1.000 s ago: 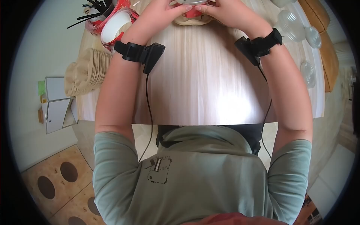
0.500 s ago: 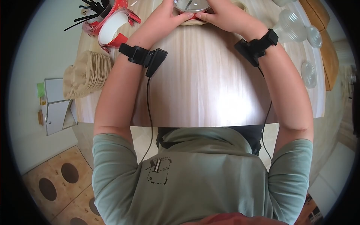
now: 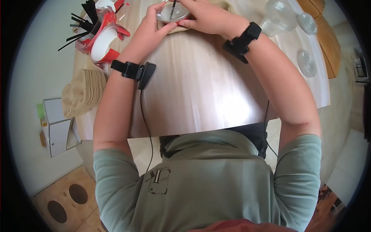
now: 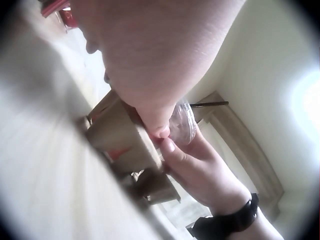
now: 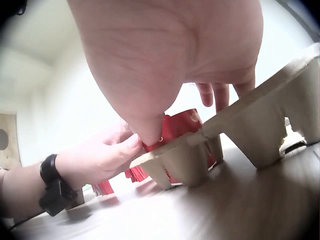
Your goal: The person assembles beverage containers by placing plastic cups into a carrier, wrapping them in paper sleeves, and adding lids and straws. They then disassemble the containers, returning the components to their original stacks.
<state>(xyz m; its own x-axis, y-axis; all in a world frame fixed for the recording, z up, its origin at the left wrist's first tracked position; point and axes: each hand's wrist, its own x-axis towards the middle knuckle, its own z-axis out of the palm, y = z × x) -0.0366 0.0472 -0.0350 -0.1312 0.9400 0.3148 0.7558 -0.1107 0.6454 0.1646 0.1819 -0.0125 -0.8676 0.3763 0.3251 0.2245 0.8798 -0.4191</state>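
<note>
At the top of the head view stands a red paper cup (image 5: 176,126) under a clear domed lid (image 3: 172,11), seated in a beige moulded-pulp cup carrier (image 5: 186,159). A black straw (image 3: 173,8) rises through the lid. My left hand (image 3: 152,31) curves around the cup's left side. From the right, my right hand (image 3: 210,18) spans the cup, its thumb at the near rim beside the left thumb. Its other fingers reach over the far side, partly cut off by the head view's top edge. In the left wrist view both thumbs meet at the lid's edge.
Left on the wooden table (image 3: 193,85) are black straws (image 3: 91,15) in a holder, a red-and-white paper piece (image 3: 104,46) and stacked pulp carriers (image 3: 87,91). On the right lie stacked clear lids (image 3: 281,15) and loose lids (image 3: 306,63). Cables hang from both wrists.
The head view has turned, shifting the table. Both hands and the cup now appear further left, and the right hand reaches further over the lid, near the straw.
</note>
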